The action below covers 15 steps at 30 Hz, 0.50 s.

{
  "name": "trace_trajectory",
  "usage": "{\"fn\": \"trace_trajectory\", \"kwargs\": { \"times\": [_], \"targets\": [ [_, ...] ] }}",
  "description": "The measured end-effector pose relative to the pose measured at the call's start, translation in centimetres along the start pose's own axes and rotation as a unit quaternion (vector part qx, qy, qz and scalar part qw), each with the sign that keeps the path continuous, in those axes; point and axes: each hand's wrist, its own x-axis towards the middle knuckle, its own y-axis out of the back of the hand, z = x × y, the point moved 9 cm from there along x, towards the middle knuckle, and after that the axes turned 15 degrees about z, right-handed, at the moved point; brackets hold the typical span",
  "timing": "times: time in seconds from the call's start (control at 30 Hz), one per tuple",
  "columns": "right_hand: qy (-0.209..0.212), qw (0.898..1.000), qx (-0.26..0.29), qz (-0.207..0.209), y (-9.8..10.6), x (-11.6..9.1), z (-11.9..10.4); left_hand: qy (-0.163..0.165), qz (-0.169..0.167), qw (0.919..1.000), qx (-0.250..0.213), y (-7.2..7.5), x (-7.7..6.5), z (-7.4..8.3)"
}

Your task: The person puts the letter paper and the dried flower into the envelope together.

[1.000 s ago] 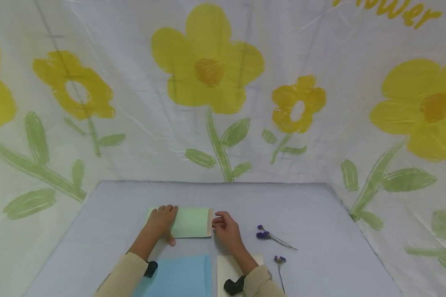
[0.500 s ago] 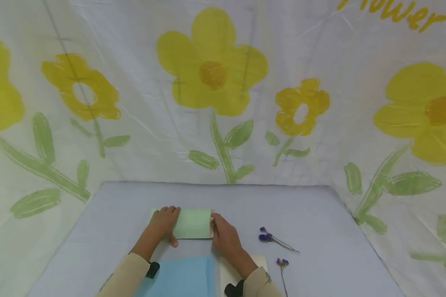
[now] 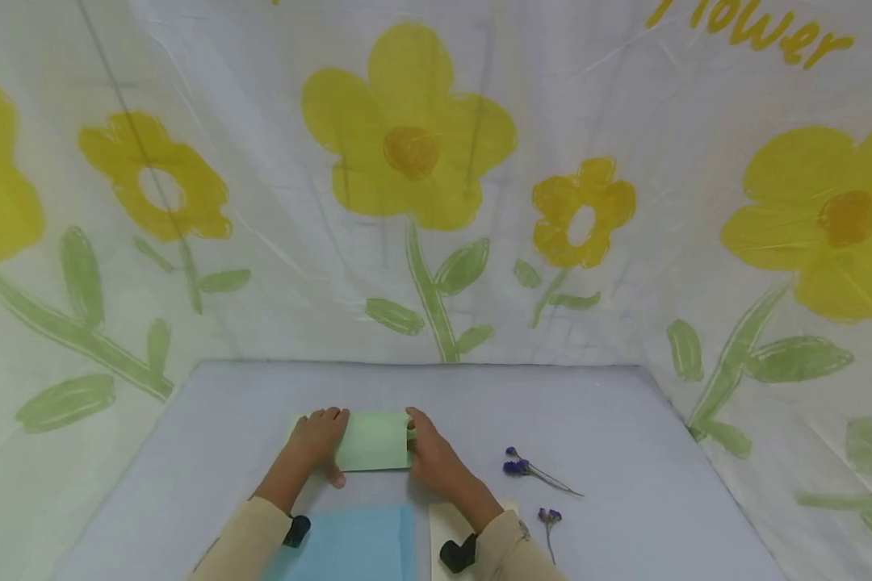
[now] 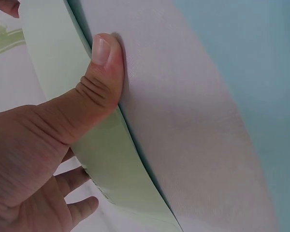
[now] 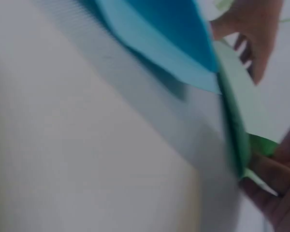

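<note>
A light green envelope (image 3: 374,441) lies crosswise on the table. My left hand (image 3: 316,440) rests over its left part. In the left wrist view the thumb (image 4: 104,63) lies over the near edge, while the other fingers reach past the far side. My right hand (image 3: 433,458) is at the envelope's right end and pinches it there between thumb and fingers. The right wrist view shows that end raised and parted, with darker green inside (image 5: 262,144). The right fingers cover part of this end.
Nearer to me lie a light blue envelope (image 3: 356,542) and a cream sheet (image 3: 443,528), partly under my right forearm. Purple dried flowers (image 3: 519,467) lie to the right, with another dried stem (image 3: 550,516) closer. A flower-painted curtain (image 3: 276,266) stands behind the table (image 3: 596,403).
My right hand has moved in from beside the envelope and taken hold of its right end. The beige strip seen there earlier no longer shows. My left hand keeps its place.
</note>
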Motion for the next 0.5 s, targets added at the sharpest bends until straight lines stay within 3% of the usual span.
{"fn": "trace_trajectory", "kwargs": {
  "times": [0.1, 0.23, 0.37, 0.5],
  "targets": [
    [0.004, 1.0, -0.02, -0.018, 1.5, -0.1, 0.3, -0.006, 0.013, 0.9999, -0.002, 0.1, 0.0, 0.3],
    [0.026, 0.996, -0.08, -0.016, 5.8, -0.6, 1.6, -0.01, 0.022, 0.9997, 0.002, 0.4, -0.1, 0.5],
    [-0.027, 0.994, -0.109, -0.015, 10.0, -2.2, 4.5, -0.006, 0.024, 0.9997, -0.004, 0.5, -0.4, 0.4],
    [-0.071, 0.985, -0.154, -0.036, 11.9, -4.4, 7.3, -0.002, 0.021, 0.9997, -0.011, 0.3, -0.5, 0.2]
  ]
}}
